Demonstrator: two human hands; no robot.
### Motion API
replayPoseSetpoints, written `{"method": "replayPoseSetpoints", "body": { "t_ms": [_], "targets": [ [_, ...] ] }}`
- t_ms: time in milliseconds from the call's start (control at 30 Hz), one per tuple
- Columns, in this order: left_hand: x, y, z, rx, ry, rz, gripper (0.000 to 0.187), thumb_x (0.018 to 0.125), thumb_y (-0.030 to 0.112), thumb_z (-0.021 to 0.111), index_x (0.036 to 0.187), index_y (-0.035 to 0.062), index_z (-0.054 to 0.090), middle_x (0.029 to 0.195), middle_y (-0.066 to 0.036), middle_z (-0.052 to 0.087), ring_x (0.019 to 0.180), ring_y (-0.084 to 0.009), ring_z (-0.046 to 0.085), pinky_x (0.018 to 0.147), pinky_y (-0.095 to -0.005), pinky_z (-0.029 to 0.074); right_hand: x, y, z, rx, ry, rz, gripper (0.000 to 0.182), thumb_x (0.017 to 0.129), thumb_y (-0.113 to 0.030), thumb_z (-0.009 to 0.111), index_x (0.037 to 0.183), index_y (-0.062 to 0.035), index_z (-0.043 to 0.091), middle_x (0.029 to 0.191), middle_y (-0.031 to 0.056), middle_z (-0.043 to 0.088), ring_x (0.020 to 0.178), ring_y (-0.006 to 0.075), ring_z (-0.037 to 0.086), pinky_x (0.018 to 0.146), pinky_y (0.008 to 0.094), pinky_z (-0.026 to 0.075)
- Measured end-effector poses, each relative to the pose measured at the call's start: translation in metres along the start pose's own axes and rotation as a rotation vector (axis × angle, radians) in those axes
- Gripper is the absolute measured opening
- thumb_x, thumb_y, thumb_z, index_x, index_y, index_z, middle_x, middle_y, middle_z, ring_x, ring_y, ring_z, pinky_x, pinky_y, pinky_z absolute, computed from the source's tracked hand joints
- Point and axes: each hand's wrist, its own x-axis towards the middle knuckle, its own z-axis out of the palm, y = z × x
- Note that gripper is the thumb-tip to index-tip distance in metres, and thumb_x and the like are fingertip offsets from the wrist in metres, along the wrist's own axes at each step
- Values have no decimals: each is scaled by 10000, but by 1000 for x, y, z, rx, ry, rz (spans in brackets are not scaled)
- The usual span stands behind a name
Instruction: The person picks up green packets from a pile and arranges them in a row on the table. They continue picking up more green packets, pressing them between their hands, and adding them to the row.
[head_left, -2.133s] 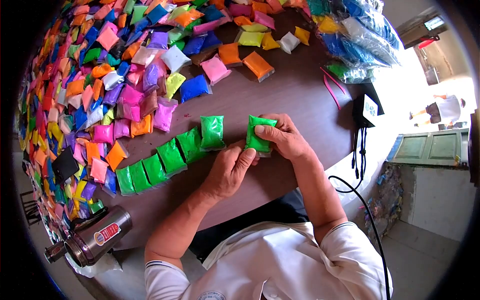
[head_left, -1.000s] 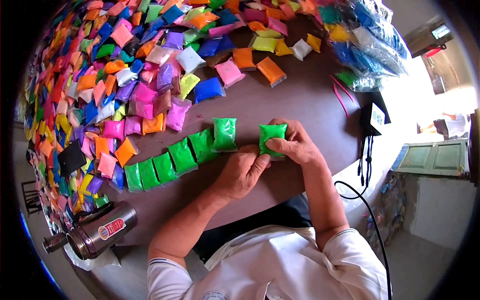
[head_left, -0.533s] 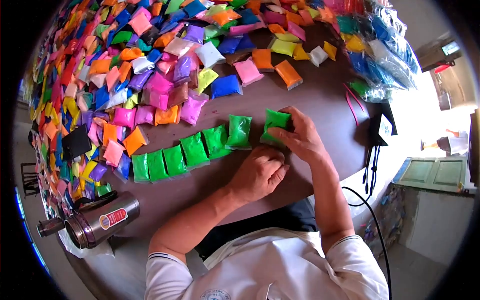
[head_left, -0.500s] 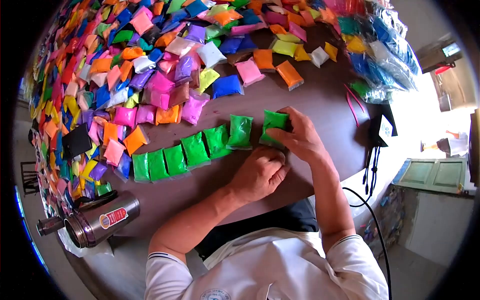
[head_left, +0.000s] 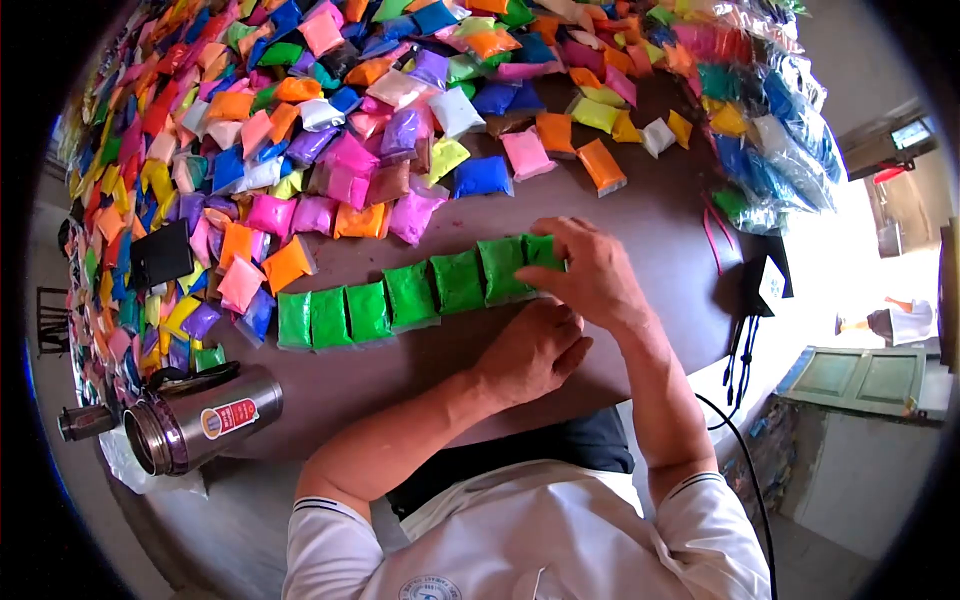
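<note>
A row of several green plastic packets (head_left: 409,294) lies side by side across the dark table. At its right end, my right hand (head_left: 597,272) has thumb and fingers on the last green packet (head_left: 539,252), which sits close against its neighbour and is partly covered by the hand. Just below that end of the row, my left hand (head_left: 535,350) rests in a loose fist with its thumb showing. No object shows in it, and its palm side is hidden.
A large heap of coloured packets (head_left: 347,170) covers the table's far left. Bagged packets (head_left: 775,150) lie at the far right. A steel flask (head_left: 215,418) lies at the left edge. A black case (head_left: 162,253) and a corded black-and-white item (head_left: 768,283) are also there.
My right hand has brought the last green packet against the row's end, closing the gap between them. My left hand stays curled. The view has shifted slightly.
</note>
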Motion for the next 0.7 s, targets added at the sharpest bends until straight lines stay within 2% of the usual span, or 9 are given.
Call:
{"method": "replayPoseSetpoints", "body": {
  "t_ms": [133,200,333,467,533,567,633,667,700],
  "targets": [
    [4,4,-7,84,-68,55,108,802,71,622,876,7,577,884,-184,589,882,-389,567,806,-470,448,9,7,19,-75,24,-170,517,689,-250,793,1144,-88,609,904,147,613,821,315,619,745,407,492],
    [3,4,-5,0,-65,-33,113,800,81,622,873,5,581,894,-194,590,888,-399,563,813,-476,442,13,6,16,-33,-59,-179,513,693,-251,788,1146,-90,608,932,158,623,846,339,620,755,420,492],
    [7,9,-9,37,-54,15,163,805,91,598,917,-27,589,892,-227,601,880,-384,579,827,-460,450,14,9,17,-35,-110,-195,486,726,-273,756,1144,-88,591,992,184,618,947,378,598,813,445,485],
    [6,7,-7,77,-54,56,153,804,77,603,913,-27,583,867,-224,595,866,-385,578,823,-462,452,12,8,16,-60,-108,-196,461,723,-237,759,1127,-92,592,1015,163,610,923,358,604,798,434,482],
    [5,8,-8,100,-46,62,143,801,72,610,898,-27,576,853,-222,589,858,-388,576,813,-463,456,12,7,14,-51,-42,-268,353,756,-232,719,1045,-61,611,912,193,622,876,377,612,748,445,485],
    [6,8,-8,80,-70,18,132,802,77,615,878,-22,569,838,-217,583,848,-388,574,801,-461,461,16,8,12,-53,-36,-273,353,756,-232,719,1045,-61,611,912,193,622,876,377,612,748,445,485],
    [5,6,-7,62,-92,-30,126,802,81,620,857,-17,563,824,-211,577,837,-388,572,789,-460,467,27,12,8,95,55,-175,186,795,-177,647,901,-27,619,771,198,599,754,366,620,658,425,479],
    [4,4,-5,47,-67,-19,103,800,76,629,835,9,559,813,-190,568,826,-382,567,759,-446,467,35,13,8,97,52,-178,186,795,-177,647,901,-27,619,771,198,599,754,366,620,658,425,479],
    [4,2,-4,31,-45,-7,91,798,70,637,814,34,555,803,-169,559,814,-377,562,728,-433,467,43,14,7,140,197,-201,154,805,-162,617,853,-16,607,732,200,584,709,366,610,628,417,471]
  ]
}}
